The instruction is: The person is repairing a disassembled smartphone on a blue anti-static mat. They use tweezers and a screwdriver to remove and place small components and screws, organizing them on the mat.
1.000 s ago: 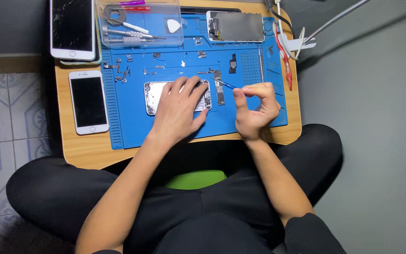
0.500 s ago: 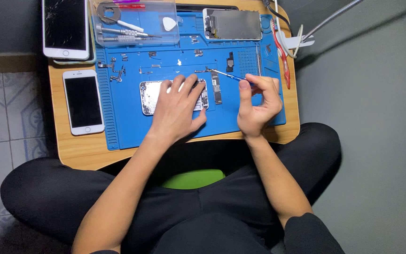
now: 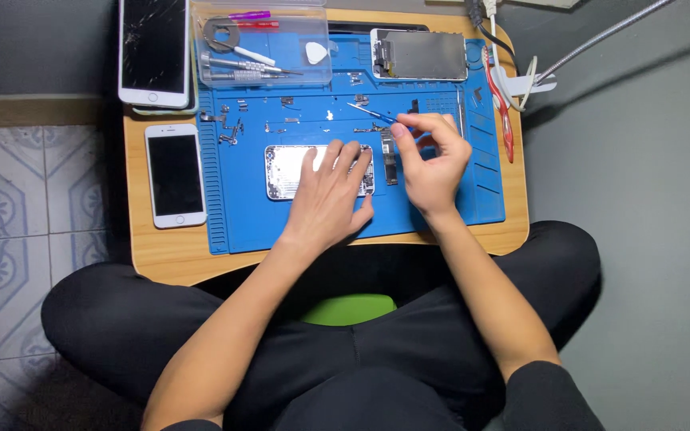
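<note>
An opened silver phone housing [image 3: 289,171] lies on a blue repair mat [image 3: 441,199]. My left hand [image 3: 327,198] rests flat on the housing's right half, fingers spread. My right hand [image 3: 431,158] pinches a thin blue-handled screwdriver [image 3: 370,112], its tip pointing up-left over small parts on the mat. A narrow dark circuit board [image 3: 389,160] lies between my two hands, beside the housing.
A clear plastic tray [image 3: 261,44] with tools stands at the back. A detached screen [image 3: 421,54] lies at back right, red-handled pliers [image 3: 503,104] at the right edge. A cracked phone [image 3: 154,49] and a white phone [image 3: 175,175] lie left. Small screws [image 3: 229,128] dot the mat.
My right hand has lifted and moved away from me and left, swinging the screwdriver tip toward the back of the mat. My left hand has stayed on the housing.
</note>
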